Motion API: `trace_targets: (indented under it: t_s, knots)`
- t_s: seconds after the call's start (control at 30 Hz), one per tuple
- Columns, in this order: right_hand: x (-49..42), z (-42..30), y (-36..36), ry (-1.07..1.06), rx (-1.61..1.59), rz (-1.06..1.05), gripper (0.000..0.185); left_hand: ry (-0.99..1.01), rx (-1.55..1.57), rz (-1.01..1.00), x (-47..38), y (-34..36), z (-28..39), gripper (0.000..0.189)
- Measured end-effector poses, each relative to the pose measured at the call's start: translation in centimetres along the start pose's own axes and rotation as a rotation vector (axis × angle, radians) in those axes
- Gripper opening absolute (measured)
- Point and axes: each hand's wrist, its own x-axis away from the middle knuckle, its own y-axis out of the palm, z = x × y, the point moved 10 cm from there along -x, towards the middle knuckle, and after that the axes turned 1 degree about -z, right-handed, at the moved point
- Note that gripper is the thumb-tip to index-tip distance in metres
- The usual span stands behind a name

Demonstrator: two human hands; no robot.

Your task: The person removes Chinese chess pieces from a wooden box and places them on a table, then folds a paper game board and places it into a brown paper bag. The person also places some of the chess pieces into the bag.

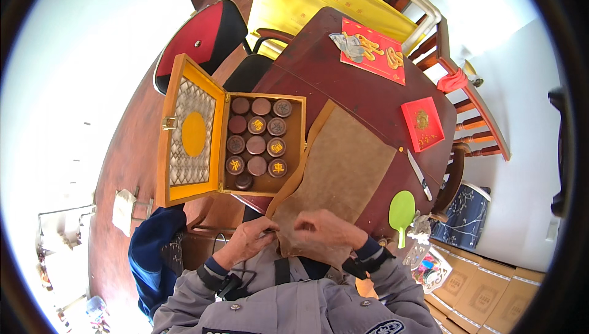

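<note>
A brown leather sheet (pixel 338 159), apparently a xiangqi board mat, lies over the near part of the table with its left edge folded up. My left hand (pixel 248 238) pinches the near left corner of the sheet. My right hand (pixel 324 228) hovers over or rests on the sheet's near part, fingers curled; whether it grips anything is hidden. Left of the sheet stands an open wooden box (pixel 301 113) with its lid (pixel 172 104) tipped back to the left. Several dark wooden xiangqi pieces (pixel 256 145) lie inside, some showing gold characters.
On the dark red table (pixel 299 62) are a red printed sheet (pixel 375 51), a red tray (pixel 435 124) with small bits, a knife (pixel 418 173) and a green paddle-shaped thing (pixel 401 210). A red and black chair (pixel 198 42) stands beyond the box.
</note>
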Motion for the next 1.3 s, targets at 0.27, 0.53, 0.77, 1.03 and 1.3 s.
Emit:
trace_targets:
  t_s: [0.27, 0.53, 0.77, 1.03, 1.3]
  knots:
    - [4.2, -1.0, 2.8, -0.056, 0.088, 0.034, 0.041, 0.014, -0.071, 0.073, -1.1, 0.5, 2.5, 0.021]
    - [6.2, -0.9, 1.9, -0.075, 0.108, 0.251, 0.028, -0.017, -0.081, 0.166, -1.2, 1.6, 3.7, 0.021]
    - [7.3, -2.7, 2.2, -0.199, 0.274, 0.292, 0.018, -0.010, -0.079, 0.137, -1.9, 1.8, 4.8, 0.021]
    - [8.8, -3.3, -0.9, -0.153, 0.060, 0.427, 0.012, 0.059, 0.093, -0.014, -3.7, 1.3, 5.7, 0.021]
    - [8.4, -5.2, -1.2, -0.102, 0.087, 0.413, 0.010, 0.280, -0.014, -0.150, -5.0, 0.6, 8.4, 0.025]
